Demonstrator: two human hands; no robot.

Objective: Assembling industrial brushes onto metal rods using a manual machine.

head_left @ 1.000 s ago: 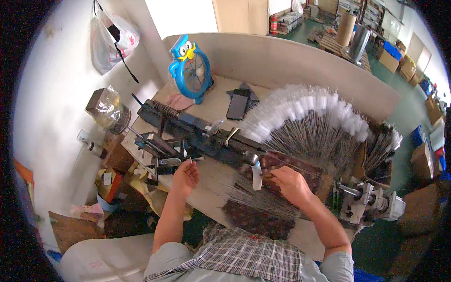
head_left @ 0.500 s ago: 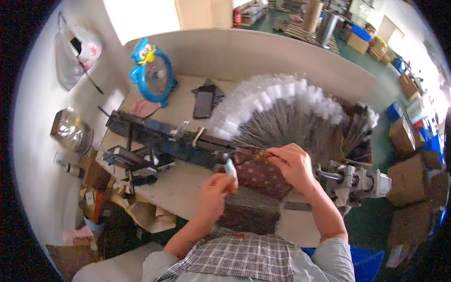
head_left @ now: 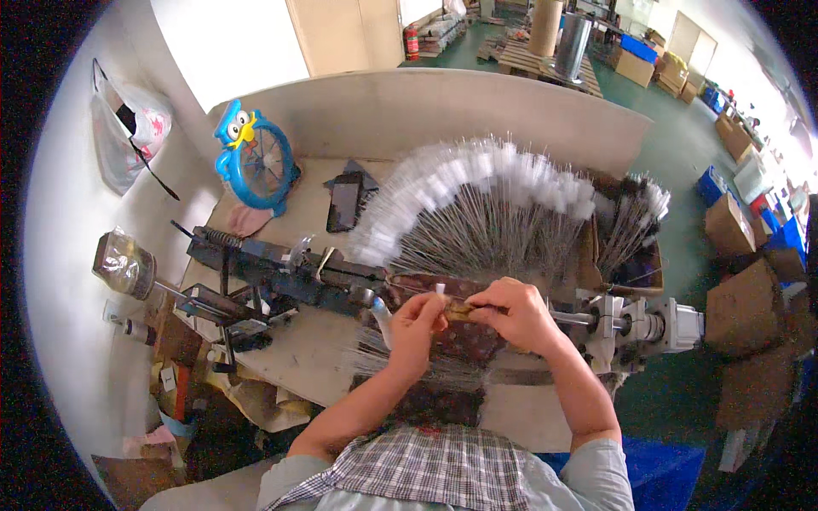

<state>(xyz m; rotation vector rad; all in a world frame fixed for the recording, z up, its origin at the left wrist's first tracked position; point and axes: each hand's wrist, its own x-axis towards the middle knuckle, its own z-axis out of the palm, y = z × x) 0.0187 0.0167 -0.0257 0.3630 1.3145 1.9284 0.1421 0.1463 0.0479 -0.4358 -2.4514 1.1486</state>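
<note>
My right hand (head_left: 518, 313) pinches a small brownish-yellow piece (head_left: 460, 310) whose exact kind does not show. Close by, my left hand (head_left: 414, 330) is closed in a pinch at the left end of that piece. A short white bit (head_left: 440, 289) sticks up by the left fingertips; what else they grip is hidden. Just left of this hand, a white handle with a blue band (head_left: 383, 317) slants down from the end of a dark metal machine (head_left: 294, 272). Beneath both hands lies a dark red cloth (head_left: 473, 342).
Thin wire brushes with white bristles (head_left: 486, 175) fan out behind my hands. More stand in a box (head_left: 632, 277) at right. A motor with a shaft (head_left: 648, 324) sits at the table's right edge. A phone (head_left: 344, 203) and a blue toy-shaped fan (head_left: 256, 162) are farther back.
My left hand has left the white handle and moved right, up to the fingers of my right hand. The right hand keeps hold of the brownish-yellow piece. The whole view has shifted slightly.
</note>
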